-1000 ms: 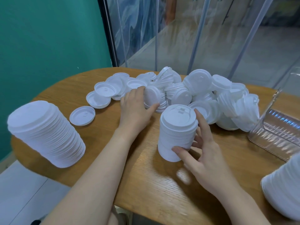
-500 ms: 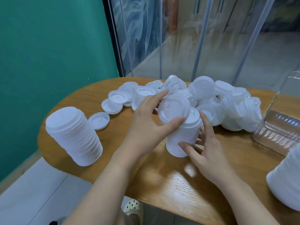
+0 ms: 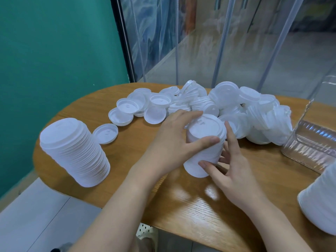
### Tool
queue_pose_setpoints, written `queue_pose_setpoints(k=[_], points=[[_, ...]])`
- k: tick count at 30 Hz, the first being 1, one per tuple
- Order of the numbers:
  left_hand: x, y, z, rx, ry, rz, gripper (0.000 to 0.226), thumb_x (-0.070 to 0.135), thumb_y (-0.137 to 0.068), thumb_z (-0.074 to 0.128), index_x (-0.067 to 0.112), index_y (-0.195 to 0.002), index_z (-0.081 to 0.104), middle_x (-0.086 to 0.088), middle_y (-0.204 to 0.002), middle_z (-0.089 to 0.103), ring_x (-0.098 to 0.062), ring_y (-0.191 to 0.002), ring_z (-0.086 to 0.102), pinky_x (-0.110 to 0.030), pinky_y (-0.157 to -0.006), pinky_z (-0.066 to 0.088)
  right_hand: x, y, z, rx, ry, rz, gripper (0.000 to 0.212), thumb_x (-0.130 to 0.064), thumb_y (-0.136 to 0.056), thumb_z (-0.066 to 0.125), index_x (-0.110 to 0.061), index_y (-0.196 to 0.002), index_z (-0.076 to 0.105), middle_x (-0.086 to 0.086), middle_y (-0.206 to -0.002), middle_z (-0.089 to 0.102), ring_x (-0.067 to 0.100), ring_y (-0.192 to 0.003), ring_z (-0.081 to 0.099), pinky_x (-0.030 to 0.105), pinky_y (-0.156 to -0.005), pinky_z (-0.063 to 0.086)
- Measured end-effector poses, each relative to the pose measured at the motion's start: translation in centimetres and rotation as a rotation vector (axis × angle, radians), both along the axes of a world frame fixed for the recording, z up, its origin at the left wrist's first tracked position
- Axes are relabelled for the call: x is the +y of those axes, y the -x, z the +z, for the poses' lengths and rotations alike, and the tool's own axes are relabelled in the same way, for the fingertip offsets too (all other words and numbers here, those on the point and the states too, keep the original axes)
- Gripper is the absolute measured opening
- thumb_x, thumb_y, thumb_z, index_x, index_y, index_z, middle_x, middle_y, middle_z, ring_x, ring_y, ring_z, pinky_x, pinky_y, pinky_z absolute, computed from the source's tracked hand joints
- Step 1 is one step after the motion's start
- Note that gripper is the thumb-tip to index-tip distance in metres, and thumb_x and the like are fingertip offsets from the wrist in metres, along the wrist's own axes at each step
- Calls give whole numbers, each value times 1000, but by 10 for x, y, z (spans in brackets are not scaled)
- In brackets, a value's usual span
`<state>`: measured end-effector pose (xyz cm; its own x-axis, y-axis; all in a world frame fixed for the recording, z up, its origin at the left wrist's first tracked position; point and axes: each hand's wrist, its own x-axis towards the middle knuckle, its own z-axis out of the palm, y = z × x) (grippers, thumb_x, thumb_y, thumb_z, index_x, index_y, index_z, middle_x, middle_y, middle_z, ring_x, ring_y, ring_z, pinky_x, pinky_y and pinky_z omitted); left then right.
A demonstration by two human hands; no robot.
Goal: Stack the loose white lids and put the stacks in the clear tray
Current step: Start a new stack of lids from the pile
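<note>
Lid (image 3: pixel 206 127) now capping stack (image 3: pixel 203 155), tray (image 3: pixel 309 148) lidless

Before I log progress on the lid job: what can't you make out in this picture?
Head view only:
- Clear tray: cut off by the right edge; its contents cannot be seen.
- Right stack: cut off by the right edge.
- Middle stack: partly covered by the left hand and right hand.
- Loose lids: overlapping, uncountable.

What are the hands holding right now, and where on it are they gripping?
Both hold the middle stack of lids. The left hand grips its upper part, thumb across the near side. The right hand holds the lower part, thumb near the base, fingers up the right side.
</note>
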<state>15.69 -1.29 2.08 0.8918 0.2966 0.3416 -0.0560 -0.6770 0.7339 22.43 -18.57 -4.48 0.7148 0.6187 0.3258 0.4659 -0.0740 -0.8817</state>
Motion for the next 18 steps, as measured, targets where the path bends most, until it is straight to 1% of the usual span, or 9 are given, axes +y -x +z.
queue_pose_setpoints(k=[2,4,7,10,12,15,18], points=[[1,-1,1,7,-8,-6,71,58,-78,80,28,-139,62,15,-127,60,2,-120,52,-8,-99,37,0,-2,1,-16,3,-11,104,-55,-75,73,-71,-151,2,-37,-132,57,2,-121,63,31,-97,56],[1,-2,0,5,-6,-11,71,59,-76,81,29,-138,62,15,-125,59,3,-118,52,-8,-98,38,0,-3,2,-21,8,-9,105,-57,-75,71,-71,-150,-1,-39,-132,56,2,-121,63,27,-96,56],[1,-4,1,2,4,-9,71,60,-75,81,31,-137,62,14,-123,58,3,-118,52,-11,-100,40,2,-2,3,-27,18,-4,106,-54,-75,72,-69,-151,1,-43,-130,54,2,-118,64,24,-92,56],[1,-6,2,2,0,3,71,62,-75,80,31,-137,62,14,-124,58,2,-119,52,-16,-103,41,2,-4,3,-11,12,5,107,-49,-75,74,-64,-154,2,-42,-131,54,-2,-118,63,17,-90,55],[1,-7,3,-1,-9,11,72,62,-75,80,30,-137,63,12,-123,58,2,-119,52,-15,-102,40,3,-4,4,-16,23,3,108,-51,-75,73,-64,-154,1,-40,-133,54,-2,-121,62,20,-92,55],[0,-6,3,-7,-34,22,73,63,-74,80,29,-136,63,11,-120,56,2,-115,52,-10,-98,39,5,-5,4,0,28,7,109,-47,-74,75,-60,-155,2,-48,-128,53,-6,-120,61,19,-90,55],[-1,-8,4,-6,-67,39,75,67,-73,78,29,-135,62,12,-118,55,2,-111,52,-13,-95,42,7,-7,2,12,20,5,112,-45,-74,78,-57,-157,3,-46,-128,54,-4,-119,63,20,-91,56]])
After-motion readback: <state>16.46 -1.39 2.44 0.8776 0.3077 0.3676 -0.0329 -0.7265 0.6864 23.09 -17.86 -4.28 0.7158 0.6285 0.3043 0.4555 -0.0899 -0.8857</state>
